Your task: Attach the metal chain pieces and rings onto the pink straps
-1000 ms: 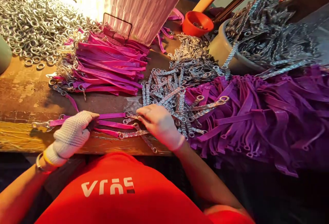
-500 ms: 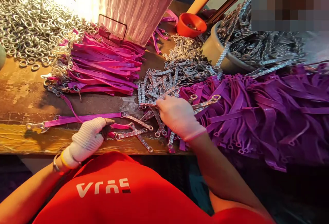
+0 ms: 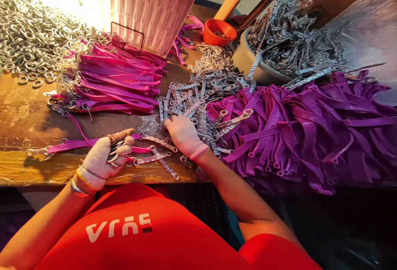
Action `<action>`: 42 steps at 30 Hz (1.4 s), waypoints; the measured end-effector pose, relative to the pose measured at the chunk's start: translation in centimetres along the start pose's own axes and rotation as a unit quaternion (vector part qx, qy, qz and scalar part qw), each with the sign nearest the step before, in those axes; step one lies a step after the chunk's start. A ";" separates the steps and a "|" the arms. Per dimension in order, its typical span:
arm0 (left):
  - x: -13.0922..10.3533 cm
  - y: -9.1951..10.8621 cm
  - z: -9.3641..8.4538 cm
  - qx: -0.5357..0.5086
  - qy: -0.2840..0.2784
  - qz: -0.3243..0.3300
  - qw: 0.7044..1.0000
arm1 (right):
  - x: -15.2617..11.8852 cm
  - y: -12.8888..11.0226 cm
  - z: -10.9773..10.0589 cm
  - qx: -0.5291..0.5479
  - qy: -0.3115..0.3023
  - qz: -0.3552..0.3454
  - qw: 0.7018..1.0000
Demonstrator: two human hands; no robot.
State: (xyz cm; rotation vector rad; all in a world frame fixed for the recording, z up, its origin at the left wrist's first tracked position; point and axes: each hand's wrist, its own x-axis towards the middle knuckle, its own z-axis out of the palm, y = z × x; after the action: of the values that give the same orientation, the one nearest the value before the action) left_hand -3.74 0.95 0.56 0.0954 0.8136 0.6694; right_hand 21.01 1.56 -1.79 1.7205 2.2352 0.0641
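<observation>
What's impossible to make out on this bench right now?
All in the head view:
What, if anything, the right hand pinches: its own fingers hide it.
How many metal rings the left hand holds: fingers cover some.
Full ring pile: left edge cuts it, glare washes out part.
Purple strap heap's far end: past the right edge.
Orange bowl's contents: too small.

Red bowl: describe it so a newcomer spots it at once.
Find the large bucket heaped with metal strips, upper right. Just left of it sits the small round bowl. It is the only red container; the bucket is duller and far bigger.
</observation>
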 end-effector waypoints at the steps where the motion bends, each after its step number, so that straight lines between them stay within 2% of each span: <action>1: 0.2 -0.1 0.1 -0.013 -0.008 0.006 1.000 | 0.5 -0.3 0.2 -0.005 -0.009 0.006 1.000; 4: 0.8 -0.3 -0.1 -0.053 -0.022 0.028 0.998 | 1.1 -0.9 0.3 -0.015 -0.013 0.007 1.000; 7: 0.9 -0.5 -0.6 -0.084 -0.031 0.039 0.995 | 1.0 -0.9 0.2 -0.030 -0.025 -0.021 0.999; 13: 0.9 -1.6 -1.7 -0.152 -0.046 0.068 0.985 | 0.6 1.0 0.4 -0.055 -0.017 -0.079 0.995; 15: 1.1 -1.8 -1.7 -0.170 -0.046 0.082 0.981 | 0.1 1.7 0.7 -0.052 0.007 -0.080 0.995; 17: 1.5 -1.9 -1.4 -0.180 -0.042 0.082 0.979 | -0.6 2.0 0.8 0.035 0.078 -0.064 0.994; 18: 1.7 -2.0 -1.3 -0.182 -0.040 0.077 0.979 | -1.1 1.7 0.7 0.108 0.125 -0.053 0.985; 20: 2.2 -2.1 -0.9 -0.178 -0.043 0.067 0.981 | -2.1 0.4 0.2 0.260 0.205 -0.042 0.943; 22: 2.7 -2.3 -0.6 -0.129 -0.051 0.082 0.987 | -2.9 -2.0 -0.6 0.346 0.235 -0.056 0.907; 25: 2.8 -3.0 -0.3 0.026 -0.042 0.170 0.984 | -3.2 -6.1 -1.3 0.377 0.236 -0.100 0.890; 28: 2.1 -3.3 -0.1 0.120 -0.033 0.234 0.964 | -2.6 -8.7 -1.3 0.384 0.244 -0.080 0.887; 30: 1.5 -3.1 0.1 0.155 -0.030 0.262 0.952 | -2.3 -9.2 -1.4 0.407 0.258 -0.040 0.875; 33: 1.3 -2.3 0.2 0.161 -0.004 0.275 0.948 | -2.2 -8.6 -2.2 0.501 0.262 0.027 0.825; 35: 1.6 -1.9 -0.1 0.118 0.006 0.240 0.964 | -2.3 -8.1 -3.1 0.573 0.238 0.063 0.782; 37: 1.8 -2.0 -0.6 0.093 -0.019 0.181 0.979 | -2.3 -7.7 -3.7 0.636 0.196 0.085 0.741; 40: 1.6 -2.9 -1.4 0.129 -0.073 0.130 0.980 | -1.8 -8.0 -4.0 0.704 0.147 0.116 0.685; 42: 1.4 -3.6 -1.8 0.155 -0.079 0.135 0.976 | -1.5 -8.4 -3.8 0.718 0.146 0.128 0.668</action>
State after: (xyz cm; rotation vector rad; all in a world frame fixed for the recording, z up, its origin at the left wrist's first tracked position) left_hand -2.45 -1.36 -2.72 0.5438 0.7525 0.7745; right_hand 12.42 -1.55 0.26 2.7777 2.1967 -1.9846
